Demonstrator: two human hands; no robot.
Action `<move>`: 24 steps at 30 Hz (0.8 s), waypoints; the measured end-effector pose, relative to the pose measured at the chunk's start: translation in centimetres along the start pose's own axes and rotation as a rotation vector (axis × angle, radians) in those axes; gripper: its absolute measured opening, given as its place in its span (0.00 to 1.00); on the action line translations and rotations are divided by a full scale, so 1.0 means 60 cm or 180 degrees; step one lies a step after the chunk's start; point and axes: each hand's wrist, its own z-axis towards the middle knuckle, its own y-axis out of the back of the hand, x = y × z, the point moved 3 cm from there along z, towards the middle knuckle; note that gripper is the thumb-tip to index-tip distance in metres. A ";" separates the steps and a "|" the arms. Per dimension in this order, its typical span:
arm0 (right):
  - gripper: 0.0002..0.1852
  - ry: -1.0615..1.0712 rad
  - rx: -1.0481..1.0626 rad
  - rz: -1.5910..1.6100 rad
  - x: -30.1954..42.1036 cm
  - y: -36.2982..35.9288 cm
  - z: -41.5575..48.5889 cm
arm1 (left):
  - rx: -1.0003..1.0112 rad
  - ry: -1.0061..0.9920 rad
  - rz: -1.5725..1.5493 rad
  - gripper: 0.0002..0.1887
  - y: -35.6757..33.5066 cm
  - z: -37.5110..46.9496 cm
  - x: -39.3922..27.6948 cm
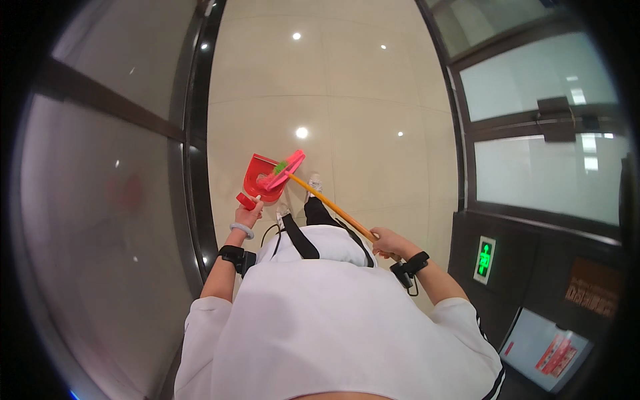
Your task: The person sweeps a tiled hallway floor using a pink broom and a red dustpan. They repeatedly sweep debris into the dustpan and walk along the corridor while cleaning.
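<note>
My left hand (249, 214) grips the handle of a red plastic dustpan (255, 172), whose pan is in front of my feet, left of centre. Closed around the orange stick (340, 212) of a broom is my right hand (391, 243). The broom's pink head (292, 171), with pink and green bristles, lies over the dustpan's right side. Something pale is visible in the pan beside the bristles, too unclear to name.
Beige floor tiles (270, 70) stretch ahead between two walls. Frosted glass panels (100, 200) stand on the left. On the right are a framed glass door (545, 175), a lit green sign (484, 260) and a pale panel (535, 345) bearing writing.
</note>
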 end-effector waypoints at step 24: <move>0.24 0.0067 -0.1808 0.2285 -0.079 -0.083 -0.031 | 0.1461 -0.0080 0.0844 0.08 0.045 -0.018 -0.070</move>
